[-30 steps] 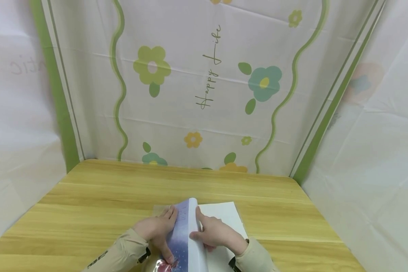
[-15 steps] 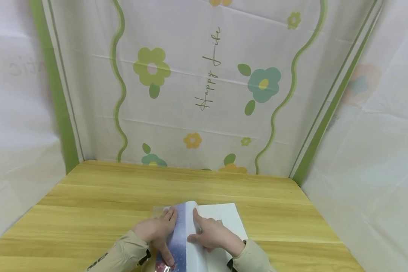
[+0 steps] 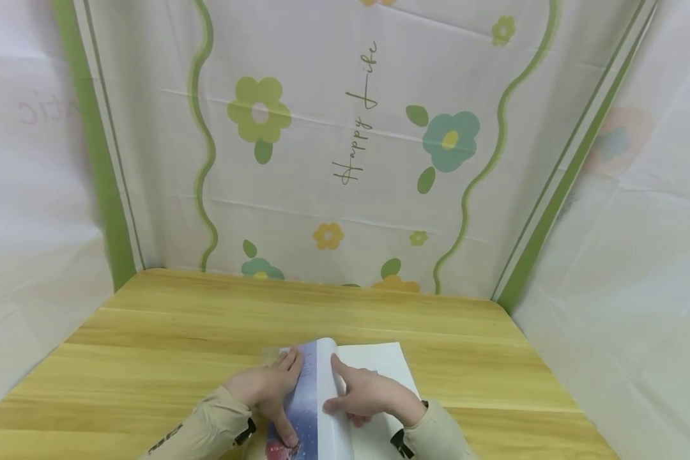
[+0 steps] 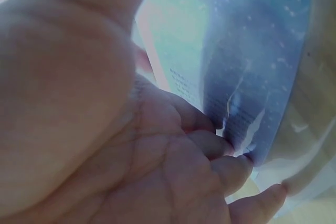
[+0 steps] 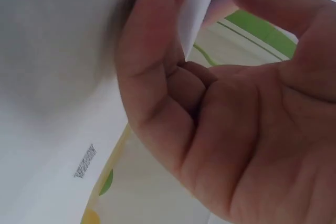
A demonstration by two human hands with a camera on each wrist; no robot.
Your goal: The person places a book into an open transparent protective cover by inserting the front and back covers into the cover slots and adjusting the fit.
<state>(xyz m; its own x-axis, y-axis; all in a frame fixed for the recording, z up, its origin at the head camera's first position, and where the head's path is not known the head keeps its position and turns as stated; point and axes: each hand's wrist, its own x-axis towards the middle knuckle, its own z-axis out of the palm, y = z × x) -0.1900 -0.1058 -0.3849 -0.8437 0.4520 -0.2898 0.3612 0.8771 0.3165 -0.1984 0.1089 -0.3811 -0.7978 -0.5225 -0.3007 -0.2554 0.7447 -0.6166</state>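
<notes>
An opened book lies at the table's near edge, its blue, star-speckled page (image 3: 306, 399) on the left. My left hand (image 3: 267, 388) rests on that page with fingers and thumb spread; the left wrist view shows the fingertips by small printed text. Clear plastic film (image 4: 310, 166) sticks out past the blue sheet's edge. In the middle, a white page (image 3: 326, 374) curves upward, and my right hand (image 3: 370, 395) pinches it, thumb on its left face and curled fingers behind. Flat white paper (image 3: 379, 359) lies under the right hand. The book's bottom is out of frame.
The wooden table (image 3: 207, 313) reaches back to a white curtain (image 3: 299, 191) with flower prints and lettering. More pale sheeting (image 3: 627, 287) hangs along the right side, and likewise on the left.
Both hands keep nearly the same places on the book. The raised white page and the right hand shift only slightly. The head view drifts a little.
</notes>
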